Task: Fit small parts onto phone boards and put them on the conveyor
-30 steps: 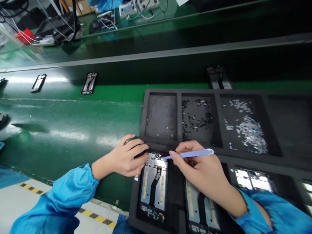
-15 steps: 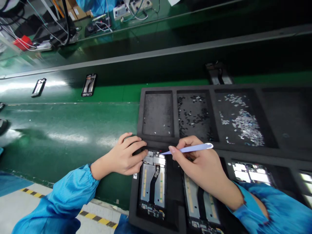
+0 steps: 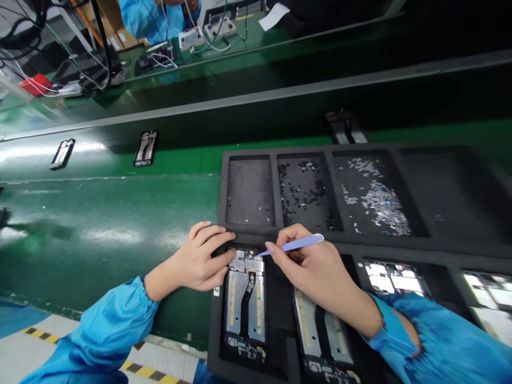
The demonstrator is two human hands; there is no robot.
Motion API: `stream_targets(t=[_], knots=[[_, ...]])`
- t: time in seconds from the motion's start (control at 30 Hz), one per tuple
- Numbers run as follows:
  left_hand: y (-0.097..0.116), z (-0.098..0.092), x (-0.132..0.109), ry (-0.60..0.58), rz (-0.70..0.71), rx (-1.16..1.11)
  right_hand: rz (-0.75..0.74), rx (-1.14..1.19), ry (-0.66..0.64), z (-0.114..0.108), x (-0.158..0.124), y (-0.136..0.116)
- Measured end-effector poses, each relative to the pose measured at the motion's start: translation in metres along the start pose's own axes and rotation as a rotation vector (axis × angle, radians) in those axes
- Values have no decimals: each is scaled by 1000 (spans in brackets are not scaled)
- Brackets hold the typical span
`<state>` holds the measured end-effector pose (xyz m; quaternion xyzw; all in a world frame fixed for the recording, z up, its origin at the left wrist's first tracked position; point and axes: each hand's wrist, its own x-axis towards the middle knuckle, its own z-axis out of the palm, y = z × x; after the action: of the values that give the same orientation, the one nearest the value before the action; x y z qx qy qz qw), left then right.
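Observation:
My left hand (image 3: 199, 258) rests its fingertips on the top left corner of an open phone frame (image 3: 245, 304), which lies in a black foam tray (image 3: 214, 341). The thumb is hidden behind the fingers. My right hand (image 3: 316, 269) pinches pale blue plastic tweezers (image 3: 294, 245), their tip at the phone's exposed top circuit board (image 3: 246, 262). A small red spot shows near that tip. A second phone frame (image 3: 322, 333) lies just below my right hand, partly covered by it.
A black foam parts tray (image 3: 320, 154) has compartments holding small dark and silvery pieces. Another phone frame (image 3: 394, 280) lies at right. Phone frames (image 3: 146, 148) sit on a green conveyor belt (image 3: 100, 213). A co-worker's blue sleeve (image 3: 154, 18) appears beyond, near cables and testers.
The whole view has drifted left and slightly down. Both hands stay at the top of the phone frame, and the tweezers still point at its board.

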<state>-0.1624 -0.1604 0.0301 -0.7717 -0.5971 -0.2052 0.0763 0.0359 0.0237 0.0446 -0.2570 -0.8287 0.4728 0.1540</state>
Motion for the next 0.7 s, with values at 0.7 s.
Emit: stream_targets(t=[0.7], knots=[[45, -4, 62, -11, -21, -75, 153, -43, 173, -76, -37, 48]])
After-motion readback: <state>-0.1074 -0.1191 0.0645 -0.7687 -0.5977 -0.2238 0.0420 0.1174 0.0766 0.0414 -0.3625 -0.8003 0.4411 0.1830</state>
